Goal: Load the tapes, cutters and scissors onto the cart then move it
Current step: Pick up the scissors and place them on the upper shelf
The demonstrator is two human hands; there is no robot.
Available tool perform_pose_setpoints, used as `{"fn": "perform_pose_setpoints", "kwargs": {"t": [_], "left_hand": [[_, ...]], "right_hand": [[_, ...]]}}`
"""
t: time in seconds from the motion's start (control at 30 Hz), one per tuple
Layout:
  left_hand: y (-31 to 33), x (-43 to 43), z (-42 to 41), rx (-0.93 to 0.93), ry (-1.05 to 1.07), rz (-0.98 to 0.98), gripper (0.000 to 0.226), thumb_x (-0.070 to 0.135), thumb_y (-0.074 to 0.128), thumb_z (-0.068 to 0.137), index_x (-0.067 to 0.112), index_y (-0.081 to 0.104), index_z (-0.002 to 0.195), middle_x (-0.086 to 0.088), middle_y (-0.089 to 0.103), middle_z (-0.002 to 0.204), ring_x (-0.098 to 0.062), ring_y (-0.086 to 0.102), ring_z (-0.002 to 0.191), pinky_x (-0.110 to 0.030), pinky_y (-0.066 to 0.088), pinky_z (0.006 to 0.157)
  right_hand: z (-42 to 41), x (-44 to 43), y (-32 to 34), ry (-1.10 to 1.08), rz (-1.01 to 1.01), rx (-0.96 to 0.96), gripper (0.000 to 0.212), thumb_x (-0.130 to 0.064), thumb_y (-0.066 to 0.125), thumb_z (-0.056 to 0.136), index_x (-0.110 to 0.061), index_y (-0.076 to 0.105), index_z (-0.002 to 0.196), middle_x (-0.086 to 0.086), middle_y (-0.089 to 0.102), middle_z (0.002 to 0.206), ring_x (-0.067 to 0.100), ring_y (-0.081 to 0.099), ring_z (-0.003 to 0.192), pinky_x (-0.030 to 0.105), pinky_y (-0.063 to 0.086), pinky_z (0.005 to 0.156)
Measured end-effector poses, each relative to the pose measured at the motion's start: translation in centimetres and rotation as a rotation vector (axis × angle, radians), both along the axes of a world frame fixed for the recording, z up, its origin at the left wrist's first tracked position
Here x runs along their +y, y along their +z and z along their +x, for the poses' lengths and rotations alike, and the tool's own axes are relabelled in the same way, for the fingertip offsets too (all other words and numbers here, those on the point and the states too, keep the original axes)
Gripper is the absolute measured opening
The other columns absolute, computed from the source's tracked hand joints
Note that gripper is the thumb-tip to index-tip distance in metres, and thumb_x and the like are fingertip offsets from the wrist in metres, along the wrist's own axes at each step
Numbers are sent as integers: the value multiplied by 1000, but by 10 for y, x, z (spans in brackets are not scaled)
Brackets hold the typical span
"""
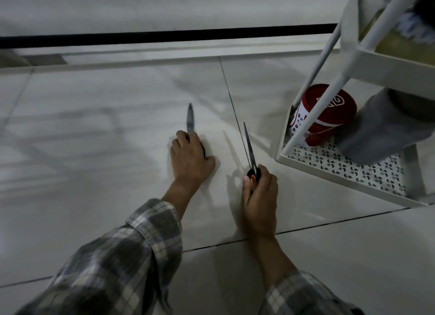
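Note:
My left hand [189,158] lies on the tiled floor, closed over the dark handle of a pair of scissors [190,120] whose steel blades point away from me. My right hand [260,197] grips the black-and-orange handle of a second pair of scissors [249,147], blades shut and pointing up and away, just left of the cart. The white cart [329,173] stands at the right, its perforated bottom shelf close to my right hand. No tapes or cutters are visible on the floor.
A red-lidded tub [329,107] and a grey object [376,135] sit on the cart's bottom shelf. An upper cart tray [381,67] holds unclear items. A black strip [164,35] runs along the wall base. Pale floor tiles [94,126] spread left.

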State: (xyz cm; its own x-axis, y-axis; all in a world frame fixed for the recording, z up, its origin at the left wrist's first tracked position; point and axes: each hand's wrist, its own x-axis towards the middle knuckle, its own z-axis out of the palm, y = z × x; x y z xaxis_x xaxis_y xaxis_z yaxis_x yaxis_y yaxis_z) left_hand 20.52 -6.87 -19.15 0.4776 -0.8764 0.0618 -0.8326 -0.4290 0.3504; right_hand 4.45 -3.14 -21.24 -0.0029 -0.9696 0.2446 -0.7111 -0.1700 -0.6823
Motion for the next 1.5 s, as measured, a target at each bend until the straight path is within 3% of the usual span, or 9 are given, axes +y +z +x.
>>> {"fn": "perform_pose_setpoints", "kwargs": {"t": [0.23, 0.33, 0.47, 0.63, 0.9, 1.03, 1.27, 1.4, 1.5], "left_hand": [[12, 18, 2, 23, 159, 178, 82, 50, 75, 64, 1, 38, 118, -17, 43, 122, -35, 42, 111, -43, 38, 91], [19, 37, 9, 282, 150, 183, 89, 46, 83, 55, -1, 39, 116, -18, 36, 122, -33, 47, 107, -40, 46, 87], [43, 69, -6, 458, 47, -5, 72, 31, 88, 52, 4, 43, 101, -10, 43, 102, -25, 49, 86, -28, 41, 68], [103, 81, -28, 552, 6, -164, 63, 30, 87, 53, 19, 39, 92, 3, 53, 78, -10, 51, 62, -21, 34, 50], [227, 83, -69, 634, -217, -467, 28, 22, 68, 81, 34, 44, 89, 11, 56, 80, -2, 55, 74, -15, 43, 58], [292, 82, -94, 667, -301, -536, 27, 28, 67, 81, 39, 44, 90, 11, 59, 83, 2, 56, 78, -18, 47, 60], [380, 75, -139, 670, -448, -649, 24, 25, 62, 86, 29, 47, 103, 12, 58, 90, 1, 55, 83, -13, 43, 62], [413, 68, -164, 693, -519, -644, 24, 22, 60, 87, 25, 47, 107, 6, 58, 93, -5, 56, 85, -13, 42, 62], [424, 64, -174, 705, -520, -631, 26, 23, 59, 88, 25, 45, 109, 9, 57, 96, -5, 55, 89, -15, 42, 66]], "right_hand": [[-4, -2, 2, 42, 48, -21, 57, -47, 36, 93, -3, 46, 127, 15, 53, 113, 27, 51, 101, 32, 45, 82], [-14, -7, 9, 125, 134, -73, 46, -41, 42, 95, -4, 49, 123, 13, 54, 110, 25, 52, 100, 17, 38, 79], [-27, -4, 40, 167, 145, -155, 33, -31, 43, 97, -5, 54, 113, 11, 52, 104, 16, 49, 87, 0, 33, 72], [-34, 4, 110, 187, 62, -268, 15, -26, 42, 98, -17, 51, 107, 0, 53, 95, 4, 52, 81, 18, 43, 72], [-54, 14, 243, 178, -163, -319, 37, -45, 34, 91, -20, 51, 113, -15, 56, 92, -1, 55, 86, 11, 43, 71], [-74, 14, 306, 117, -323, -306, 48, -58, 30, 92, -21, 49, 116, -12, 56, 97, 3, 58, 89, 22, 52, 75], [-134, -3, 413, -109, -586, -206, 49, -39, 39, 90, -5, 58, 120, 8, 45, 116, 3, 48, 92, -3, 38, 77], [-177, -34, 473, -161, -474, -59, 44, -36, 44, 93, -8, 56, 125, 14, 42, 126, 24, 51, 112, 30, 49, 90], [-199, -66, 515, -43, -289, 148, 34, -21, 50, 95, -6, 57, 124, 16, 40, 124, 28, 47, 111, 17, 37, 90]]}}
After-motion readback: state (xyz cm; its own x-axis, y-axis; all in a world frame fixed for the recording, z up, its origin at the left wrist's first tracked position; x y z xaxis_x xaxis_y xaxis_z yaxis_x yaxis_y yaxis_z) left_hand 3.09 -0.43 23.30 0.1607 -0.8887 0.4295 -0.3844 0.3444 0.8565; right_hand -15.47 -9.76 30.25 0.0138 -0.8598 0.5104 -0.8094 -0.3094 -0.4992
